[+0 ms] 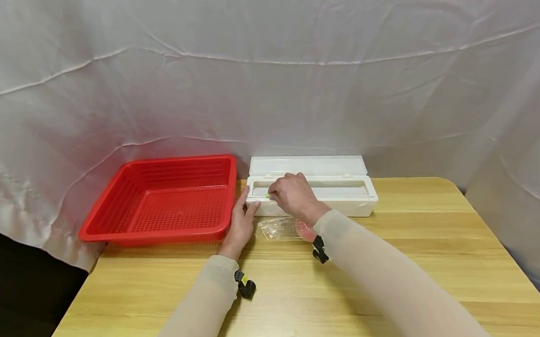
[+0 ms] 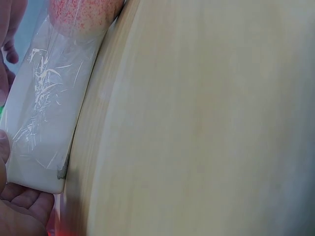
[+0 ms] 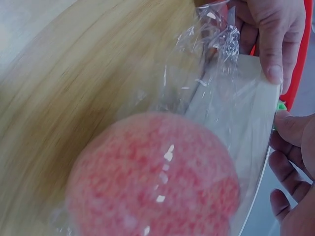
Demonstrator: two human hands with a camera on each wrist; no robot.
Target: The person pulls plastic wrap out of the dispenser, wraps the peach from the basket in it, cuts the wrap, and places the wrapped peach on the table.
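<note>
A long white cling film dispenser [image 1: 328, 207] stands on the table, its lid [image 1: 309, 165] raised at the back. My left hand [image 1: 240, 226] grips the dispenser's left end, thumb on its front edge and fingers round the side. With thumb and forefinger my right hand [image 1: 295, 195] pinches a small green slide cutter [image 3: 281, 106] near the left of the dispenser's front rim. Clear cling film [image 1: 274, 228] hangs crumpled down the front. A round pink speckled fruit, peach-like [image 3: 152, 177], sits in or under the film, below my right wrist.
Left of the dispenser stands a red plastic basket [image 1: 227, 202] with perforated sides, close to my left hand. Pale cloth [image 1: 293, 95] hangs behind the wooden table [image 1: 424, 262]. The table's right edge slopes away beyond my right arm.
</note>
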